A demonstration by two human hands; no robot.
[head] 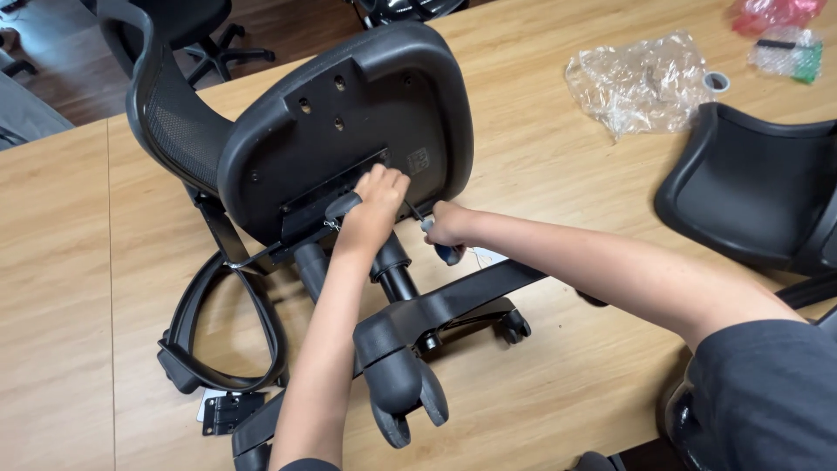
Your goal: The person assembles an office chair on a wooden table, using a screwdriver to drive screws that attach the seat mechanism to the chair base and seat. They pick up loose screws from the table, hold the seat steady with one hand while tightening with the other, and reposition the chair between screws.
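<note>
Both hands are working under the overturned office chair [349,131] lying on the wooden table [558,157]; the left hand [377,196] is closing around the metal mechanism plate [327,196], while the right hand [449,225] is gripping a blue-handled screwdriver [438,240]. Beyond them, crumpled clear plastic bags [641,83] are lying near a second black seat [750,187].

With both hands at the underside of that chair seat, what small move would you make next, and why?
Probably turn the screwdriver in the right hand, since its tip seems to meet the mechanism plate under the seat, while the left hand steadies that plate.
</note>
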